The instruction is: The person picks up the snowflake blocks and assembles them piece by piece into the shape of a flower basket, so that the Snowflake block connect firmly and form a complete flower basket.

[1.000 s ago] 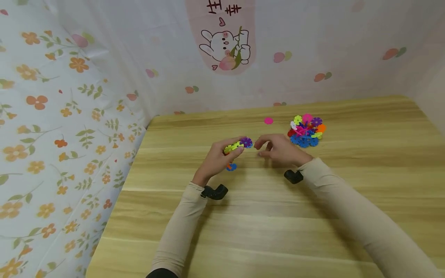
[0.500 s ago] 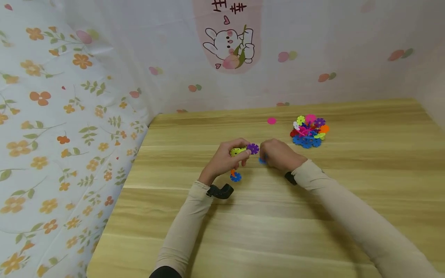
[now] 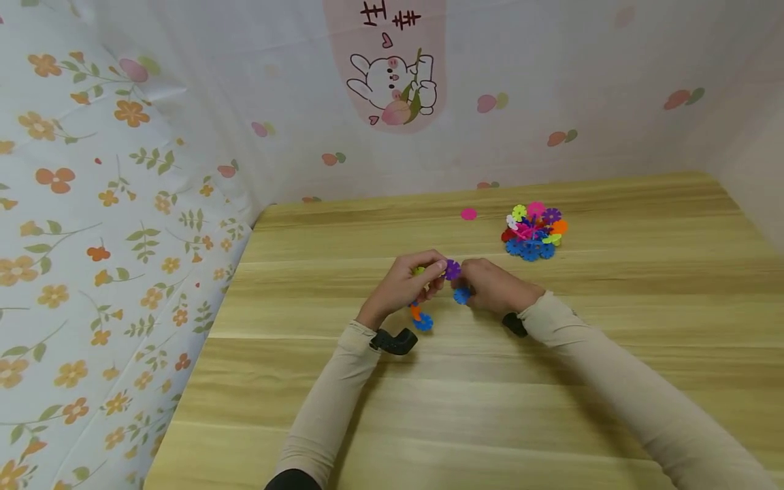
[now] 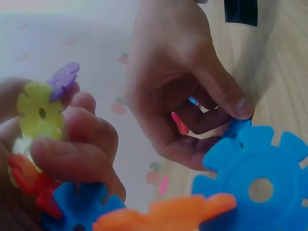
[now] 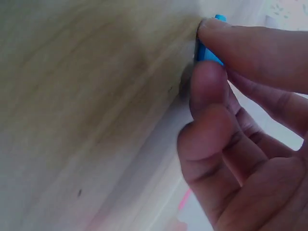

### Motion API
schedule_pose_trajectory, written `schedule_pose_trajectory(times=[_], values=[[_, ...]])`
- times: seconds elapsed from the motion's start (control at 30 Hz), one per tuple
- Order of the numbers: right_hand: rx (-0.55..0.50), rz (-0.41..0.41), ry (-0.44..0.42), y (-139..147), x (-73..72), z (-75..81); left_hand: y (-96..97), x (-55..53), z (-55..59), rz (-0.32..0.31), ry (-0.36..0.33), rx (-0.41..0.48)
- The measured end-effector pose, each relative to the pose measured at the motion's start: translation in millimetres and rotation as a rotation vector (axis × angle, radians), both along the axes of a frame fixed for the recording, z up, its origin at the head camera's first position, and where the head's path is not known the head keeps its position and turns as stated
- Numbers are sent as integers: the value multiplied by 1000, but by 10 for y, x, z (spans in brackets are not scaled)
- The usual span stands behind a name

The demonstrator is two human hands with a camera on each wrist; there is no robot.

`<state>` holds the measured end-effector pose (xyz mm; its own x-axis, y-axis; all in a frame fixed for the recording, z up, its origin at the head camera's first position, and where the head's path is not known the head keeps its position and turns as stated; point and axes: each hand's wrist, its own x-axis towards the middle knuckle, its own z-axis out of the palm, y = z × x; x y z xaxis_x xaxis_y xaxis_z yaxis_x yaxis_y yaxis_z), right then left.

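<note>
My left hand (image 3: 404, 286) holds a chain of interlocking plastic flower discs between thumb and fingers. A purple disc (image 3: 452, 270) tops the chain, with a yellow disc (image 4: 41, 110) joined to it. Below come a red disc (image 4: 33, 183), a blue disc (image 4: 82, 202), an orange disc (image 4: 168, 211) seen edge-on, and another blue disc (image 3: 423, 322) at the lower end. Fingers hide part of the chain. Just to the right, my right hand (image 3: 496, 286) pinches a separate blue disc (image 3: 462, 295) between thumb and fingertip, close beside the purple one.
A pile of mixed-colour flower discs (image 3: 530, 250) sits on the wooden table (image 3: 429, 408), beyond the right hand. A lone pink disc (image 3: 468, 214) lies near the back edge. Behind the table hangs a printed cloth (image 3: 282, 82).
The right hand's fingers, apart at first, have closed on a blue disc, which now shows more fully below them. The left hand has come slightly nearer the body with the chain.
</note>
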<state>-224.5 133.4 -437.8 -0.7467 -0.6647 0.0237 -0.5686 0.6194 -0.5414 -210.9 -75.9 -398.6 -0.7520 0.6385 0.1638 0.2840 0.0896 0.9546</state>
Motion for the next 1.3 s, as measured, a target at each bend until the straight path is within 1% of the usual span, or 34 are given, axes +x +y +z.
schedule_pose_trajectory(times=[0.13,0.2,0.27,0.37,0.43,0.47,0.53,0.67,0.73,0.8,0.9,1.03,1.13,1.23,1.3], values=[[-24,22,-37,5,-9,-17,-23,48,101,2,6,14],[-79,14,-42,36,17,-22,-33,46,107,10,-1,12],[-182,-23,-26,78,68,-15,-37,40,113,14,-18,3],[-398,-140,51,140,189,31,-16,28,98,26,-43,-15],[-524,-211,126,157,267,71,6,18,79,34,-54,-23],[-569,-230,165,154,300,90,15,20,76,44,-56,-25],[-619,-237,256,126,351,122,28,26,70,59,-62,-28],[-610,-217,429,43,398,155,48,52,89,61,-76,-15],[-600,-232,498,9,408,162,55,62,98,56,-84,-5],[-601,-248,545,-14,413,167,59,70,107,56,-90,4],[-610,-253,568,-23,414,169,54,77,114,61,-94,5],[-631,-248,561,-24,417,173,49,74,92,62,-115,12],[-653,-246,559,-21,428,163,69,37,-4,59,-135,23],[-665,-244,604,-24,451,142,99,-2,-110,64,-141,28],[-653,-244,646,-30,472,131,108,-20,-146,71,-139,33]])
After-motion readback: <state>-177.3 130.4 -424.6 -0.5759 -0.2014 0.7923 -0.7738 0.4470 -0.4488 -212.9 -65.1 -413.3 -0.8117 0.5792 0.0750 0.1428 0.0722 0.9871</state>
